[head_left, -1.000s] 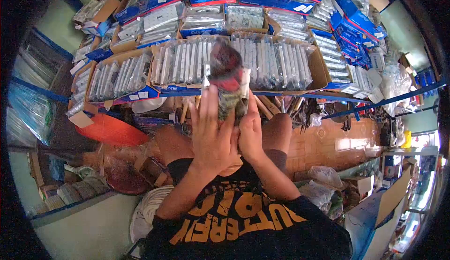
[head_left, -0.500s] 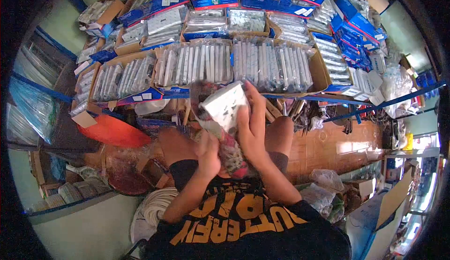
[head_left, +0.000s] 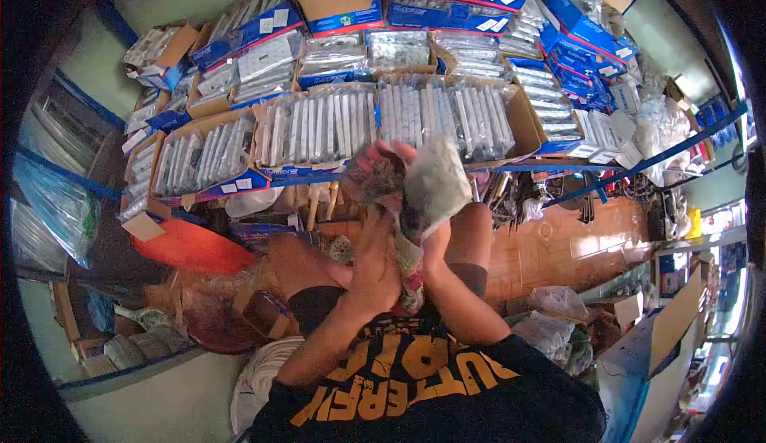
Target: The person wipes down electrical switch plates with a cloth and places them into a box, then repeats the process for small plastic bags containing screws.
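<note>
A white, boxy rectangular piece (head_left: 437, 186) is held up in front of my knees, tilted and blurred by motion. My right hand (head_left: 435, 245) grips it from below, with most of its fingers hidden behind it. My left hand (head_left: 378, 263) is closed on a patterned cloth (head_left: 375, 173), bunched at the left side of the white piece. More of this cloth, with pink and pale patches, hangs between my wrists. Just beyond my hands stands an open carton (head_left: 523, 128) of flat pieces in clear plastic.
Blue-and-brown cartons (head_left: 343, 13) packed with wrapped flat pieces fill the shelves ahead. A blue shelf edge (head_left: 638, 160) runs across at the right. An orange-red rounded object (head_left: 191, 235) lies at lower left. Coiled white cable (head_left: 263, 379) sits beside my left arm, and plastic bags (head_left: 550, 323) lie at right.
The white piece has moved right and turned more upright. My left hand has risen with the cloth to its left side, while my right hand has shifted lower beneath it.
</note>
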`<state>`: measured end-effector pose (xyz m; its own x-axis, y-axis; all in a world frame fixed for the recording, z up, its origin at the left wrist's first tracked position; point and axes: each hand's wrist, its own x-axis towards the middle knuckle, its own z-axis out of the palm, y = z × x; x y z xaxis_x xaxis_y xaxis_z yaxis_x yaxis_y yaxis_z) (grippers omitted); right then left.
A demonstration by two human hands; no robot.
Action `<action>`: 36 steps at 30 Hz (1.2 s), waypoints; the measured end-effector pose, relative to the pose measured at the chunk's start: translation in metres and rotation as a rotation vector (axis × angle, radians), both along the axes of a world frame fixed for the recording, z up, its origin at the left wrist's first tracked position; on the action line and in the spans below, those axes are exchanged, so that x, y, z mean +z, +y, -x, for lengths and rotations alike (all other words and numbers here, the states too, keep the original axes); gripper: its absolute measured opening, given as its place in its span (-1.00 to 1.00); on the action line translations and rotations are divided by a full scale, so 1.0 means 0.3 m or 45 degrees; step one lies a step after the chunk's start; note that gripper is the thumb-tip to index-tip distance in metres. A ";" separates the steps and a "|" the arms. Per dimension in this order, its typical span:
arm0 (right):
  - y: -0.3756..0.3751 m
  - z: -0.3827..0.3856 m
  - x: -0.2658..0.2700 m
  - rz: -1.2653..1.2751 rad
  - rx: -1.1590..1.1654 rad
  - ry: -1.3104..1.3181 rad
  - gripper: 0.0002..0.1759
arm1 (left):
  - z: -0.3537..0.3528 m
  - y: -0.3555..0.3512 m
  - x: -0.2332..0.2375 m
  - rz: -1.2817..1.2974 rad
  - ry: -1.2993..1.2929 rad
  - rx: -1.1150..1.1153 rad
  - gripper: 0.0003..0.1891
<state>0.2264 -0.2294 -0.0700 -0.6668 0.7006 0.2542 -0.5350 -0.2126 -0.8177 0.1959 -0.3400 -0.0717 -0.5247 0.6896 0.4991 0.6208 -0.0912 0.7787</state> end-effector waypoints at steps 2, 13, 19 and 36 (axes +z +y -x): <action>0.034 0.020 0.022 -0.204 -0.063 -0.109 -0.48 | -0.025 -0.001 0.003 0.095 -0.044 0.045 -0.64; 0.600 0.338 0.291 -1.356 -0.825 -0.342 -0.75 | 0.053 -0.077 -0.048 0.091 -0.390 0.009 -0.79; 0.823 0.552 0.233 -2.156 -0.423 -0.909 -0.70 | 0.077 -0.149 -0.101 0.280 -0.655 0.083 -0.77; 0.885 0.639 0.109 -2.235 0.174 -1.271 -0.70 | 0.110 -0.233 -0.228 0.496 -0.809 0.148 -0.70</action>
<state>0.0348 0.0360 -0.0373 -0.9939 0.0978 0.0515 0.0932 0.9920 -0.0855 0.1630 -0.4100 -0.1402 -0.7105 0.6767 -0.1930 0.0300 0.3031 0.9525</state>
